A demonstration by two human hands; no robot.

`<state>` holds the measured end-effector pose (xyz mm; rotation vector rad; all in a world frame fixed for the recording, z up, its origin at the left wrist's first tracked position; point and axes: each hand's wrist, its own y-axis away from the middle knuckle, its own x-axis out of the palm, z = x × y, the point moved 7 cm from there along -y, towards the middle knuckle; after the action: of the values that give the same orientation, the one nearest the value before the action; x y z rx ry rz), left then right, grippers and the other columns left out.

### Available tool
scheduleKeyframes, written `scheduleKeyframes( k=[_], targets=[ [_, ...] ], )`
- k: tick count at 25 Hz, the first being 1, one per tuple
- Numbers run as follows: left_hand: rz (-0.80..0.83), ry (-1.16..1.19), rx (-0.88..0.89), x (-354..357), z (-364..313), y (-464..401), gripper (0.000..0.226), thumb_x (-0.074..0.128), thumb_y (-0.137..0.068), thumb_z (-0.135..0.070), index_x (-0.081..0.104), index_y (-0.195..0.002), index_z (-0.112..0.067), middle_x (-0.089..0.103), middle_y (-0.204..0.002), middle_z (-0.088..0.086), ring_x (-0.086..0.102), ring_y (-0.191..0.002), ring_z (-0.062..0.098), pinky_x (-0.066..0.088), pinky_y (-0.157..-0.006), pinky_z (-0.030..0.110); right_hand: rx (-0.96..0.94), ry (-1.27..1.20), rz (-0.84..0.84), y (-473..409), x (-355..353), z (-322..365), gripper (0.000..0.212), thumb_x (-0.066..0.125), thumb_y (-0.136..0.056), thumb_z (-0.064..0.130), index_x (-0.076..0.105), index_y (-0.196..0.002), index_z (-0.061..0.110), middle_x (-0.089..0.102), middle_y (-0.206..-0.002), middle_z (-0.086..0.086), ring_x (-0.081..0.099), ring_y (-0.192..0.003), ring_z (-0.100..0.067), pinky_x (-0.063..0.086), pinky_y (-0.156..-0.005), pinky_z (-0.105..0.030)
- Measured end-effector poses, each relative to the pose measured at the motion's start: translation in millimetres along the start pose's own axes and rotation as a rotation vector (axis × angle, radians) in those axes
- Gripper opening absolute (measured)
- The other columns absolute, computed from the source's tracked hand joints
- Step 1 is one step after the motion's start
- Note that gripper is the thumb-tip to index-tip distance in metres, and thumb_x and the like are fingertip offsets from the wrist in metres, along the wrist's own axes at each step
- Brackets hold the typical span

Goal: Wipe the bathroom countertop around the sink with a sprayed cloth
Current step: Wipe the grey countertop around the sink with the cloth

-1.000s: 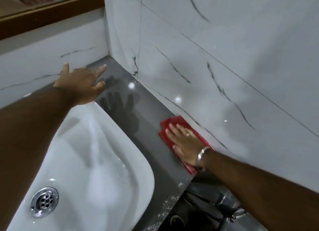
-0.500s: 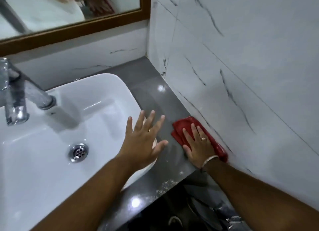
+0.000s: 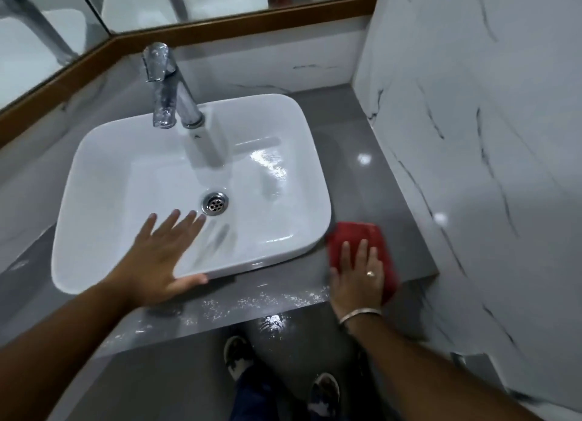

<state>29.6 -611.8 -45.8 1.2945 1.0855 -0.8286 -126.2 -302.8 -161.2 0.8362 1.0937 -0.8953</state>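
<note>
A red cloth lies flat on the grey countertop, at the front right corner of the white basin. My right hand presses down on the cloth with flat fingers, a ring on one finger and a bangle at the wrist. My left hand is spread open over the basin's front rim, holding nothing, thumb on the rim's outer edge. White speckled residue shows on the counter's front strip between my hands.
A chrome tap stands at the back of the basin, the drain in its middle. Marble-tiled wall bounds the counter on the right. Wood-framed mirrors hang behind. My shoes are on the wet floor below.
My right hand has dragged the cloth from the wall side toward the counter's front corner beside the basin. My left hand came back from the far corner to the basin's front rim.
</note>
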Motion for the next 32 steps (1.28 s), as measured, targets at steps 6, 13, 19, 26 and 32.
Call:
scheduleKeyframes(
  k=[6, 13, 19, 26, 32],
  targets=[
    [0.069, -0.014, -0.017, 12.1, 56.4, 30.1, 0.111, 0.023, -0.080, -0.091, 0.013, -0.161, -0.016, 0.022, -0.165, 0.012, 0.011, -0.152, 0.034, 0.001, -0.122, 0.057, -0.391, 0.168, 0.053, -14.7, -5.2, -9.7, 0.054, 0.043, -0.085, 0.035, 0.063, -0.131, 0.014, 0.054, -0.139, -0.029, 0.058, -0.115, -0.052, 0.050, -0.094, -0.058],
    [-0.016, 0.090, 0.027, 21.9, 68.0, 31.9, 0.109, 0.029, -0.080, -0.091, 0.006, -0.162, -0.024, 0.015, -0.166, 0.000, 0.008, -0.154, 0.024, 0.001, -0.122, 0.062, -0.363, 0.192, 0.088, 24.1, 33.6, 89.0, 0.060, 0.041, -0.081, 0.031, 0.060, -0.129, -0.001, 0.049, -0.145, -0.025, 0.036, -0.137, -0.049, 0.029, -0.110, -0.063],
    [-0.034, 0.181, 0.006, 23.5, 69.3, 32.7, 0.111, 0.024, -0.076, -0.095, -0.002, -0.162, -0.029, 0.003, -0.168, -0.005, 0.001, -0.156, 0.020, 0.006, -0.122, 0.062, -0.798, 0.044, 0.153, 109.3, 92.9, 273.1, 0.073, 0.057, -0.082, 0.045, 0.041, -0.146, 0.016, 0.047, -0.151, -0.010, 0.038, -0.140, -0.033, 0.031, -0.115, -0.049],
    [-0.055, 0.264, 0.010, 22.6, 68.1, 32.7, 0.091, 0.020, -0.087, -0.082, -0.002, -0.161, -0.034, 0.005, -0.170, 0.001, -0.001, -0.156, 0.024, 0.008, -0.121, 0.064, -0.045, 0.087, -0.130, 12.2, 5.0, 42.6, 0.062, 0.044, -0.086, 0.033, 0.049, -0.141, 0.008, 0.044, -0.148, -0.029, 0.039, -0.134, -0.052, 0.034, -0.109, -0.062],
    [-0.135, 0.302, 0.014, 20.2, 66.7, 33.9, 0.078, 0.025, -0.097, -0.065, 0.004, -0.162, -0.029, 0.011, -0.170, 0.006, 0.006, -0.156, 0.029, 0.012, -0.118, 0.068, 0.069, -0.292, -0.272, 97.9, 41.1, 236.1, 0.036, 0.052, -0.087, 0.041, 0.061, -0.118, 0.027, 0.067, -0.118, -0.004, 0.065, -0.103, -0.021, 0.057, -0.084, -0.041]
  ],
)
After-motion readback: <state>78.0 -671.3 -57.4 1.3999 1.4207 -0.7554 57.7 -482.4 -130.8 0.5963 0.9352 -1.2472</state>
